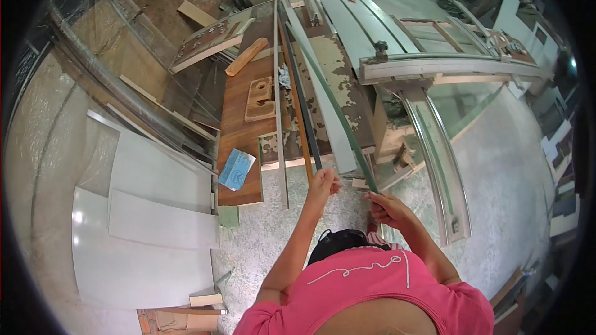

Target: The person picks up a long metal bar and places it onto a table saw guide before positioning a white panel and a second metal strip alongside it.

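My left hand is closed at the near end of a long black strip, fingers curled in. Just left of that hand ends a thin orange-brown strip. My right hand grips the near end of a long green strip, which runs away from me over the bench. Between the two strips lies a long white strip, its near end just past my hands. Further left, a narrow grey strip sticks out over the bench's front edge.
The wooden bench carries a blue-and-white packet, a wooden block with cutouts and an orange-brown wood piece. To the right stands a metal rail frame. White panels lie at left.
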A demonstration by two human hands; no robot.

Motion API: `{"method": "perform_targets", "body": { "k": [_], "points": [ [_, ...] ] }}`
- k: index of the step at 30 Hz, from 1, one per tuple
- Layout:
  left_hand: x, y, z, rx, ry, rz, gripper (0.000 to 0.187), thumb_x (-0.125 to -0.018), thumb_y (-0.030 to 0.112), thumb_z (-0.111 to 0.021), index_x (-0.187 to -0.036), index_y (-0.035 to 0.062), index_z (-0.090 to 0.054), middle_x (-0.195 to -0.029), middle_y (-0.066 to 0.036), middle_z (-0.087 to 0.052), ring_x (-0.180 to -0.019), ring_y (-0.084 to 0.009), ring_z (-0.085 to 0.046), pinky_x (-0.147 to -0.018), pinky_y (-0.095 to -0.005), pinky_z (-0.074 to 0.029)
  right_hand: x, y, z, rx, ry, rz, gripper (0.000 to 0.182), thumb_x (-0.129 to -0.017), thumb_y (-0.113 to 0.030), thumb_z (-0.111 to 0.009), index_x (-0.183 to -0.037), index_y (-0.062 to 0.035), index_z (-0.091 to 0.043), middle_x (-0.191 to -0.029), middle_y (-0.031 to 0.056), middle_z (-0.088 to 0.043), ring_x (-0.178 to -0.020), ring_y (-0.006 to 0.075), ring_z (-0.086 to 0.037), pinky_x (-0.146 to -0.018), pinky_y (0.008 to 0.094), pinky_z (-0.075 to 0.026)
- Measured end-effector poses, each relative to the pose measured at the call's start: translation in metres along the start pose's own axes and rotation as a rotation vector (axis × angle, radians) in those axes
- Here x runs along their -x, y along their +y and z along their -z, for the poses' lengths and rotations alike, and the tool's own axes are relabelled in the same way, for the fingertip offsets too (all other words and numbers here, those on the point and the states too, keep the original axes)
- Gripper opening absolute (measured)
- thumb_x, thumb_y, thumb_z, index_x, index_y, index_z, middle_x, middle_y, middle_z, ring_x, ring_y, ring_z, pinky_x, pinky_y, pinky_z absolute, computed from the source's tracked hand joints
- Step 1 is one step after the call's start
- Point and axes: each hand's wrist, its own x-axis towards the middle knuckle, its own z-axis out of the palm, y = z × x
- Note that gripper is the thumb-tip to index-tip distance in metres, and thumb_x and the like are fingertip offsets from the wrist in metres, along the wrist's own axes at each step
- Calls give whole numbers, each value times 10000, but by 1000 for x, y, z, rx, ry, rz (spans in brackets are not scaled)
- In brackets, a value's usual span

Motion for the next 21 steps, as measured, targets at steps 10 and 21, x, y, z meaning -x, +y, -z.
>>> {"method": "perform_targets", "body": {
  "k": [10,21],
  "points": [
    [-64,-41,-64,385,-131,323,455,-879,432,-451,-1131,58,-393,-968,-106,-503,-843,-240,-556,-686,-395,-488,132,69,-4,489,301,83,292,-851,-345,-524,-881,-55,-505,-639,-47,-434,-519,59,-397,-450,212,-298],
    [-26,-50,-96,399,-230,397,571,-828,468,-529,-1178,55,-346,-943,-96,-474,-887,-269,-524,-754,-473,-438,148,165,29,901,823,422,342,-807,-150,-601,-1115,-60,-485,-648,131,-543,-574,247,-551,-533,336,-412]
  ]
}}
